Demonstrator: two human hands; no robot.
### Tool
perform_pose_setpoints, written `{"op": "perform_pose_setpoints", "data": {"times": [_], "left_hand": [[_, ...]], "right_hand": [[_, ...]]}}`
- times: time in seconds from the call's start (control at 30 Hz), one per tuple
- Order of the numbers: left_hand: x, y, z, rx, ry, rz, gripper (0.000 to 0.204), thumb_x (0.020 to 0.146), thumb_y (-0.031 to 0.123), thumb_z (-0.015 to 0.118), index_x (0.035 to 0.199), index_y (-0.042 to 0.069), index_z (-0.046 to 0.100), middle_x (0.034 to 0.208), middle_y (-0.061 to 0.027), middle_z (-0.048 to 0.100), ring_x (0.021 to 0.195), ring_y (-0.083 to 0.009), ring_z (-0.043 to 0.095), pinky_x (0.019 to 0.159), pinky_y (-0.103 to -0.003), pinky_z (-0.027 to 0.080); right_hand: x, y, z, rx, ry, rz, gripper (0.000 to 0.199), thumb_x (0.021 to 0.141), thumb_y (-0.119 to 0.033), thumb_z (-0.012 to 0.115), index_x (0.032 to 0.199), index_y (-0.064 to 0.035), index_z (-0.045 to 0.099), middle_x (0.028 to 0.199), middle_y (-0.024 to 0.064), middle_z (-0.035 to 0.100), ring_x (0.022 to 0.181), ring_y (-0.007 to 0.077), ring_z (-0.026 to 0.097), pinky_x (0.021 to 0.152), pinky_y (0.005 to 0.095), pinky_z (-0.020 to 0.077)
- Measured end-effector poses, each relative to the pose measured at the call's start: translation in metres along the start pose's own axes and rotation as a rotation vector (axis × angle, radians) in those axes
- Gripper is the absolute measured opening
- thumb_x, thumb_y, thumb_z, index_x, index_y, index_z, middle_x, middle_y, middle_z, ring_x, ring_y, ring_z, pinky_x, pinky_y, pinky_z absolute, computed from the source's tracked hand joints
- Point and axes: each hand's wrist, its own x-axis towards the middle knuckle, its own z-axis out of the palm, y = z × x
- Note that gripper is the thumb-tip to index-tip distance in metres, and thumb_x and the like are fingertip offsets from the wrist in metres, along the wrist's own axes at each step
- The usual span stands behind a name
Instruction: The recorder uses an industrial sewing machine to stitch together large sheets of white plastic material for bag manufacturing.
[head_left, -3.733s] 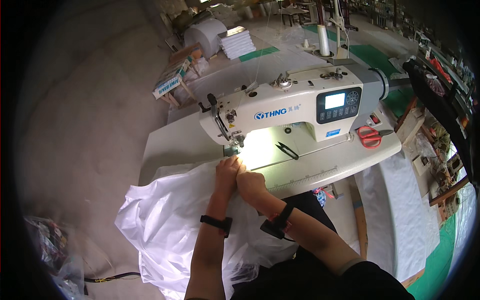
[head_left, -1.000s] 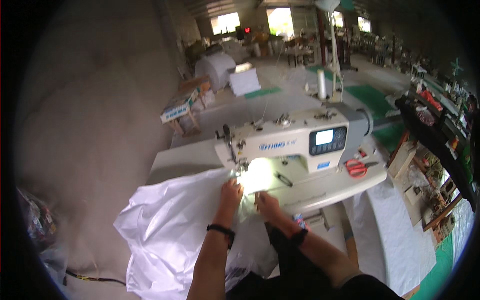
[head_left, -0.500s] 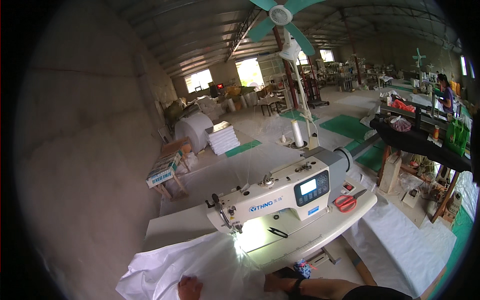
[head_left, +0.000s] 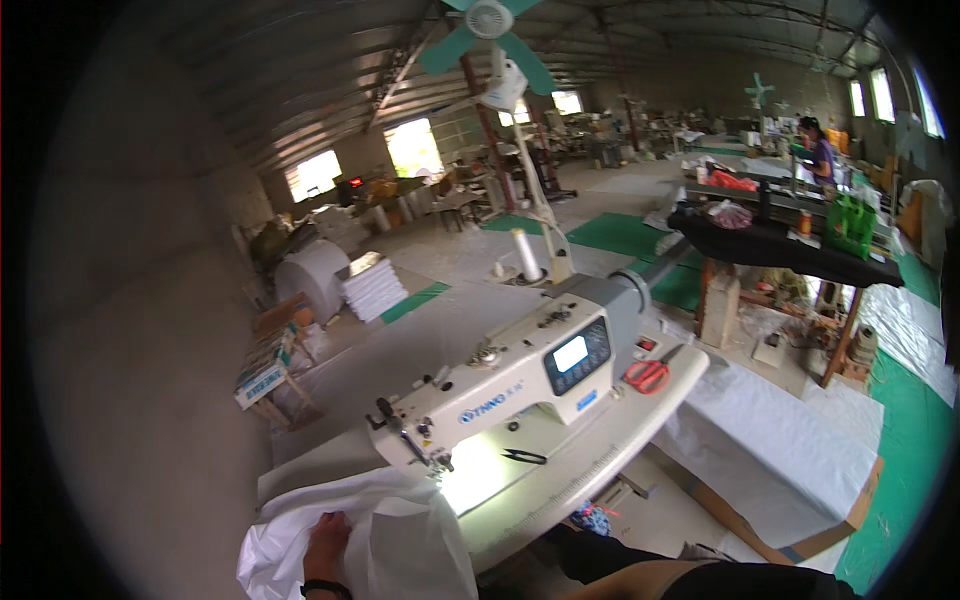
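Observation:
My left hand (head_left: 327,540), with a dark band at its wrist, lies on a white sheet of fabric (head_left: 410,535) at the lower left. Its fingers look curled into the material, bunching it up. The fabric runs up to the lit needle area of a white sewing machine (head_left: 490,395), beside the presser foot. From the lower right comes my right forearm (head_left: 645,580), but the hand itself is cut off below the picture. Small black thread snips (head_left: 524,456) rest on the machine bed. Red-handled scissors (head_left: 648,375) lie at the table's right end.
A thread cone (head_left: 526,255) stands behind the machine, near a fan (head_left: 489,20) on a pole. White stacked bundles (head_left: 373,288) and a large roll (head_left: 310,283) are at the back left. Another worktable (head_left: 780,245) stands right, with a person (head_left: 820,155) beyond it.
The view has swung to the right, so the scene sits further left. My left hand shows further up on the fabric, with its wrist now visible. My right wrist has dropped out of the picture.

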Motion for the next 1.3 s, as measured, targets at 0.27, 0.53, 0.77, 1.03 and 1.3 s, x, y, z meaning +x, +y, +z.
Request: {"op": "perform_pose_setpoints", "data": {"times": [0.27, 0.53, 0.77, 1.03, 1.3], "left_hand": [[-0.095, -0.005, -0.005, 0.154, -0.172, -0.255, 0.050, 0.089, 0.037, 0.047, 0.130, 0.009, 0.045, 0.132, -0.0148, 0.047, 0.121, -0.0326, 0.044, 0.098, -0.046, 0.039], [-0.235, 0.103, -0.065, -0.124, 0.135, -0.510, 0.055, 0.090, 0.045, 0.051, 0.131, 0.009, 0.049, 0.131, -0.0203, 0.049, 0.122, -0.0344, 0.045, 0.103, -0.039, 0.035], [-0.183, 0.161, -0.023, 0.052, 0.026, -0.627, 0.063, 0.085, 0.057, 0.050, 0.136, 0.020, 0.045, 0.145, -0.0097, 0.035, 0.136, -0.0339, 0.027, 0.106, -0.060, 0.021], [-0.143, 0.087, -0.032, 0.029, -0.148, -0.647, 0.063, 0.086, 0.060, 0.044, 0.141, 0.030, 0.035, 0.151, 0.0016, 0.023, 0.141, -0.0286, 0.016, 0.104, -0.069, 0.009], [-0.237, 0.226, -0.082, -0.347, 0.474, -0.301, 0.017, 0.086, 0.008, 0.060, 0.101, 0.003, 0.065, 0.101, -0.0171, 0.065, 0.093, -0.0272, 0.064, 0.080, -0.033, 0.050]], "right_hand": [[-0.036, -0.024, 0.029, 0.568, -0.089, -0.032, 0.053, 0.094, -0.046, 0.039, 0.119, -0.0019, 0.052, 0.114, 0.0161, 0.060, 0.101, 0.0304, 0.061, 0.088, 0.0444, 0.0466], [-0.138, -0.038, 0.014, 1.483, -0.130, 0.002, 0.071, 0.091, -0.058, 0.040, 0.135, -0.0031, 0.031, 0.115, 0.0184, 0.058, 0.094, 0.0301, 0.062, 0.084, 0.0415, 0.0489], [-0.122, -0.044, 0.074, 0.332, -0.317, -0.013, 0.043, 0.083, -0.039, 0.062, 0.104, -0.0015, 0.062, 0.085, 0.0134, 0.065, 0.074, 0.0242, 0.063, 0.070, 0.0366, 0.0492], [-0.096, -0.050, 0.117, -0.006, -0.596, -0.650, 0.029, 0.079, -0.024, 0.058, 0.090, 0.0027, 0.061, 0.084, 0.0211, 0.063, 0.077, 0.0380, 0.061, 0.069, 0.0441, 0.0459], [-0.082, -0.011, 0.063, 0.525, 0.160, 0.112, 0.067, 0.076, -0.057, 0.064, 0.102, 0.0043, 0.058, 0.100, 0.0220, 0.063, 0.095, 0.0305, 0.062, 0.081, 0.0382, 0.0491]]}}
